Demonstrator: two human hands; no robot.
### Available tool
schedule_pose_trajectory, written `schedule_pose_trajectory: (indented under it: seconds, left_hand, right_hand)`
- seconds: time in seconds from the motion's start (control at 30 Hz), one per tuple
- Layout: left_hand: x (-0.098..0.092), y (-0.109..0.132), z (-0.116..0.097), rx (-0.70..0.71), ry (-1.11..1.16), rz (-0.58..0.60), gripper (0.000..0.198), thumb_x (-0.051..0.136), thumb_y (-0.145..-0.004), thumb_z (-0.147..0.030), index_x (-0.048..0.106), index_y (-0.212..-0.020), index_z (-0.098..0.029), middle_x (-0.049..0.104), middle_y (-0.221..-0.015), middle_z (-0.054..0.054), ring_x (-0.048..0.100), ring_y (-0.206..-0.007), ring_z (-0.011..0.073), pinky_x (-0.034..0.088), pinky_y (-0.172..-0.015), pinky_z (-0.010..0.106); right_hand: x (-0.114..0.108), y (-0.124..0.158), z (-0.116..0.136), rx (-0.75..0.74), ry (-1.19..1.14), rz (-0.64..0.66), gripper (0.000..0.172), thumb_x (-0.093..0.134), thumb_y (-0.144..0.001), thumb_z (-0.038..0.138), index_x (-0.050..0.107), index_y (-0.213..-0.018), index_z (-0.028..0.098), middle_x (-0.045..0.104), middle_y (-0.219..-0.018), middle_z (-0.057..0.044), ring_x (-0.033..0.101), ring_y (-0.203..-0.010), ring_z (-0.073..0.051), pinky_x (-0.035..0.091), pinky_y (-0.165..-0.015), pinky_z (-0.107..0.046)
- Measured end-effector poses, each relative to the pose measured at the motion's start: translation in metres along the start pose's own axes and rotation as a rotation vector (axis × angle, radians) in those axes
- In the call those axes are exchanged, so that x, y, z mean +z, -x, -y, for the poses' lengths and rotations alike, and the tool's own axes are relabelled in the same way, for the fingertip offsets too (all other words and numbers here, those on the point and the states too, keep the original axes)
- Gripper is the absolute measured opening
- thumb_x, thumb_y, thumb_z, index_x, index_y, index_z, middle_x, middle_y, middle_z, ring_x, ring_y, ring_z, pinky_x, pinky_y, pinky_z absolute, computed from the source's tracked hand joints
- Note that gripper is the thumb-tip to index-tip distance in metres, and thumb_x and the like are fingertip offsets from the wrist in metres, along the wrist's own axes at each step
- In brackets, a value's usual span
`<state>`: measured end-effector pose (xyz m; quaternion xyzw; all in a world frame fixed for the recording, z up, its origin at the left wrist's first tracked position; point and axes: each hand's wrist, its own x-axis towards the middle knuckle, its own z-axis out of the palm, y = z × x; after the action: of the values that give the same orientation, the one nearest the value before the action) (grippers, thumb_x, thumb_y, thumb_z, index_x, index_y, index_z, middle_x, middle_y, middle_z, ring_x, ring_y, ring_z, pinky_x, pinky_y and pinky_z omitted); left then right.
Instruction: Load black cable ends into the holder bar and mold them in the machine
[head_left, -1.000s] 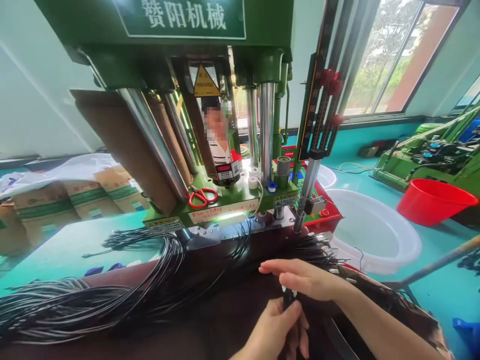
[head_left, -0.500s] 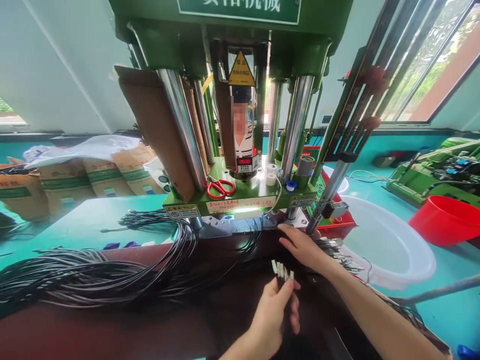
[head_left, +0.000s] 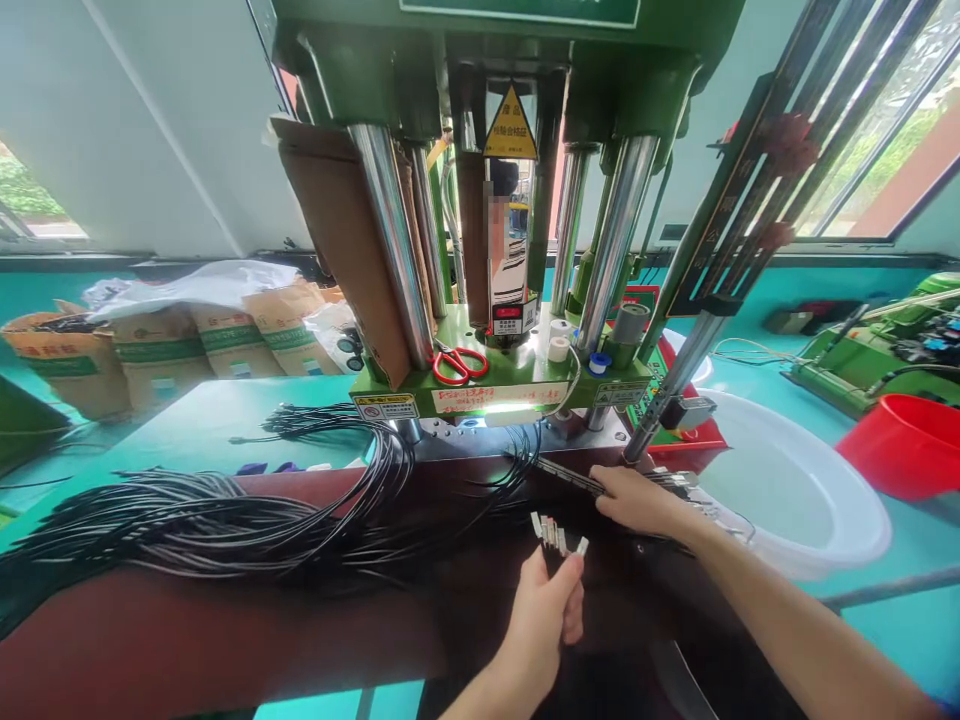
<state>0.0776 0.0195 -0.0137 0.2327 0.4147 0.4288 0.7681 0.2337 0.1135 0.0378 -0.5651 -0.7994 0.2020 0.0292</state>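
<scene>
Near the front of the dark red-brown table, my left hand (head_left: 553, 590) is closed around a bundle of black cables with flat metal connectors (head_left: 551, 530) sticking up from the fist. My right hand (head_left: 634, 497) is farther forward and to the right, its fingers closed on the end of a long, narrow metal bar (head_left: 566, 474) with marks along it. That bar lies slantwise at the front of the green press (head_left: 495, 385), its far end close to several black cables (head_left: 521, 455) hanging out of the press. More metal connector ends (head_left: 679, 482) lie behind my right wrist.
A thick bundle of black cables (head_left: 225, 530) covers the table's left side. Red-handled scissors (head_left: 459, 366) and a blue tape roll (head_left: 598, 363) rest on the press plate. At right stand a white tub (head_left: 855, 520) and a red bucket (head_left: 892, 440).
My right hand, earlier stretched toward the press's lower plate, has drawn back and now grips the metal bar. My left hand still holds its connector bundle. The view has shifted slightly left.
</scene>
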Motion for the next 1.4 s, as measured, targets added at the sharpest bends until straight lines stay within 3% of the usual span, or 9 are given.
schedule_pose_trajectory:
  seconds: [0.1, 0.17, 0.23, 0.3, 0.4, 0.57, 1.03, 1.23, 1.4]
  left_hand:
    - [0.005, -0.001, -0.002, 0.004, -0.059, 0.011, 0.05, 0.07, -0.056, -0.056, 0.038, -0.071, -0.021, 0.031, -0.039, -0.013, 0.018, -0.032, 0.001, 0.009, -0.033, 0.017]
    - [0.01, -0.003, -0.002, -0.004, -0.115, 0.027, 0.048, 0.07, -0.057, -0.055, 0.039, -0.07, -0.021, 0.031, -0.039, -0.013, 0.018, -0.032, 0.0008, 0.009, -0.033, 0.017]
    - [0.015, -0.006, -0.002, -0.022, -0.177, 0.055, 0.046, 0.07, -0.058, -0.053, 0.039, -0.069, -0.021, 0.03, -0.039, -0.013, 0.018, -0.032, 0.0009, 0.009, -0.032, 0.017]
    - [0.02, -0.009, -0.002, -0.034, -0.234, 0.089, 0.043, 0.069, -0.059, -0.051, 0.039, -0.068, -0.021, 0.03, -0.038, -0.013, 0.019, -0.031, 0.0012, 0.009, -0.032, 0.017]
    - [0.025, -0.011, -0.001, -0.033, -0.295, 0.116, 0.039, 0.067, -0.062, -0.047, 0.038, -0.067, -0.021, 0.031, -0.038, -0.012, 0.018, -0.031, 0.0015, 0.01, -0.031, 0.017]
    - [0.025, -0.012, 0.0, -0.038, -0.351, 0.109, 0.037, 0.067, -0.063, -0.045, 0.039, -0.066, -0.021, 0.031, -0.037, -0.013, 0.018, -0.03, 0.0014, 0.01, -0.03, 0.017]
    - [0.028, -0.006, -0.009, -0.098, -0.404, 0.116, 0.036, 0.068, -0.062, -0.042, 0.04, -0.065, -0.02, 0.029, -0.036, -0.013, 0.016, -0.029, 0.0005, 0.008, -0.03, 0.017]
    - [0.025, -0.007, -0.006, -0.063, -0.425, 0.104, 0.034, 0.067, -0.064, -0.04, 0.041, -0.065, -0.02, 0.03, -0.038, -0.013, 0.017, -0.03, 0.0007, 0.01, -0.03, 0.017]
    - [0.02, -0.007, 0.0, 0.019, -0.453, 0.089, 0.025, 0.063, -0.068, -0.032, 0.042, -0.067, -0.018, 0.029, -0.04, -0.013, 0.016, -0.032, 0.0005, 0.013, -0.031, 0.017]
  right_hand:
    - [0.013, 0.037, -0.001, 0.093, -0.204, 0.048, 0.019, 0.037, -0.07, 0.012, 0.052, -0.079, 0.018, 0.048, -0.056, 0.004, 0.049, -0.049, -0.011, 0.037, -0.046, -0.022]
    - [0.031, 0.057, -0.001, 0.199, -0.59, 0.067, 0.035, 0.036, -0.072, 0.016, 0.049, -0.104, 0.017, 0.037, -0.047, 0.01, 0.033, -0.032, -0.008, 0.028, -0.032, -0.019]
    - [0.05, 0.072, 0.002, 0.28, -1.044, 0.015, 0.045, 0.04, -0.077, 0.025, 0.04, -0.121, 0.017, 0.034, -0.045, 0.012, 0.023, -0.027, -0.006, 0.022, -0.026, -0.016]
    - [0.065, 0.08, 0.007, 0.311, -1.347, -0.076, 0.049, 0.044, -0.081, 0.039, 0.038, -0.125, 0.017, 0.036, -0.044, 0.012, 0.022, -0.027, -0.004, 0.023, -0.025, -0.015]
    - [0.076, 0.084, 0.012, 0.304, -1.525, -0.158, 0.052, 0.044, -0.084, 0.05, 0.04, -0.125, 0.018, 0.039, -0.043, 0.011, 0.024, -0.026, -0.004, 0.027, -0.024, -0.014]
    - [0.079, 0.083, 0.01, 0.259, -1.585, -0.191, 0.046, 0.043, -0.088, 0.045, 0.042, -0.126, 0.019, 0.041, -0.043, 0.01, 0.028, -0.026, -0.003, 0.028, -0.024, -0.012]
    - [0.084, 0.087, 0.008, 0.254, -1.514, -0.271, 0.058, 0.048, -0.085, 0.046, 0.035, -0.133, 0.015, 0.041, -0.046, 0.01, 0.03, -0.029, -0.004, 0.029, -0.026, -0.014]
    - [0.086, 0.088, 0.012, 0.267, -1.353, -0.278, 0.059, 0.045, -0.085, 0.049, 0.039, -0.132, 0.014, 0.037, -0.043, 0.01, 0.029, -0.028, -0.005, 0.025, -0.027, -0.017]
    - [0.09, 0.086, 0.016, 0.204, -1.211, -0.335, 0.053, 0.046, -0.085, 0.05, 0.047, -0.127, 0.017, 0.041, -0.049, 0.005, 0.034, -0.039, -0.007, 0.024, -0.033, -0.019]
